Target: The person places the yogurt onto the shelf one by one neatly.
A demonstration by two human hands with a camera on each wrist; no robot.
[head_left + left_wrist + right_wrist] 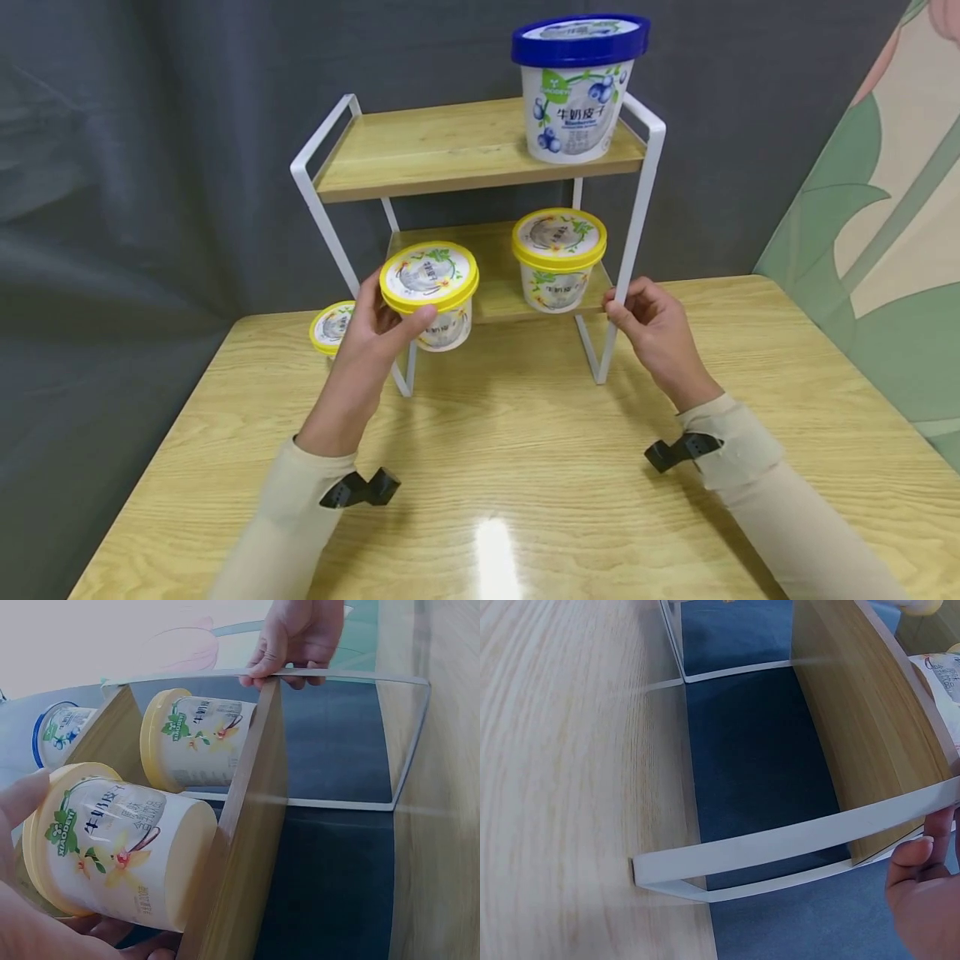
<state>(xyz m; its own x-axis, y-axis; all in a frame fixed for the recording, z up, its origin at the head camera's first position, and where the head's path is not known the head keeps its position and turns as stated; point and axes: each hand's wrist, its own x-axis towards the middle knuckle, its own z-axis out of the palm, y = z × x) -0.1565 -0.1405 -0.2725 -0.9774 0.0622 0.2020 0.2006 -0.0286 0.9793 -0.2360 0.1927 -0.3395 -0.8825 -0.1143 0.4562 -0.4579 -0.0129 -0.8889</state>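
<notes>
My left hand (367, 342) grips a yellow-lidded paper tub (430, 283) by its side, thumb in front near the lid. The tub is at the left front of the lower shelf board (495, 296); the left wrist view has its base close to the board's edge, and contact there is hard to tell. On the right, my right hand (660, 337) pinches the white metal leg (633, 242) of the two-tier rack at lower-board height. A second yellow-lidded tub (558, 260) stands upright at the right of that board, a little left of this hand.
A larger tub with a blue lid (577, 100) stands on the right of the upper board (427, 150). Another yellow-lidded tub (330, 325) sits on the wooden table (487, 450), left of the rack and partly behind my left hand. Dark cloth (150, 167) hangs behind.
</notes>
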